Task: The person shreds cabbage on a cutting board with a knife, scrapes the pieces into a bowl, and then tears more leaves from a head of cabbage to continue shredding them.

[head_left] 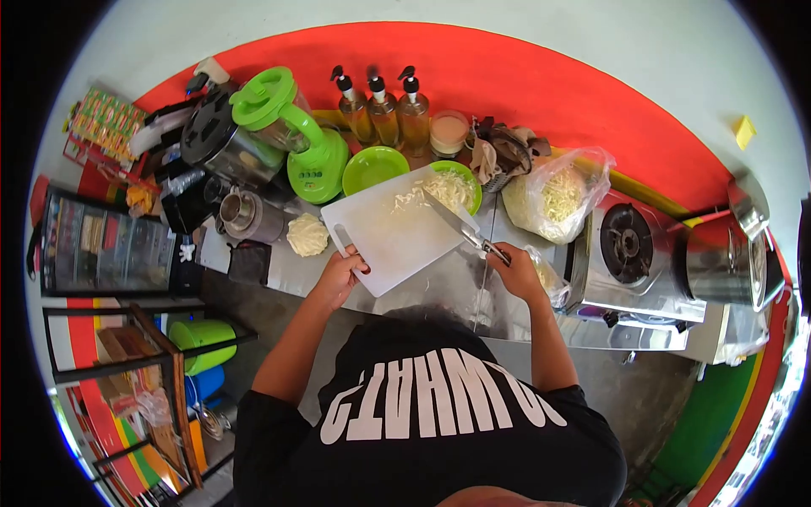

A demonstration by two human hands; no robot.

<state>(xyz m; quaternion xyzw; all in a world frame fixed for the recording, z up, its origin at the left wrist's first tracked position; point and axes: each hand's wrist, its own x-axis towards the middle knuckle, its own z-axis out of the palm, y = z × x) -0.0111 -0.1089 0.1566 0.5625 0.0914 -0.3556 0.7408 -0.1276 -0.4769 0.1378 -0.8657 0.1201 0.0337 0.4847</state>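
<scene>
My left hand (340, 277) grips the near left corner of a white cutting board (384, 245), fingers wrapped at its handle slot. The board's far right end is over a green bowl (473, 193) that holds pale shredded vegetable, likely cabbage. In my right hand (517, 272) is a knife (452, 221), its blade pointing to the far left above the board. Some pale shreds (409, 199) lie on the board near the blade tip. Left of the board sits a pale, leafy chunk of what looks like cabbage (307, 235).
A second green bowl (374, 169), a green blender (318, 165) and several pump bottles (413, 114) stand behind the board. To the right are a plastic bag of shreds (557, 198), a gas stove (627, 243) and a metal pot (722, 262).
</scene>
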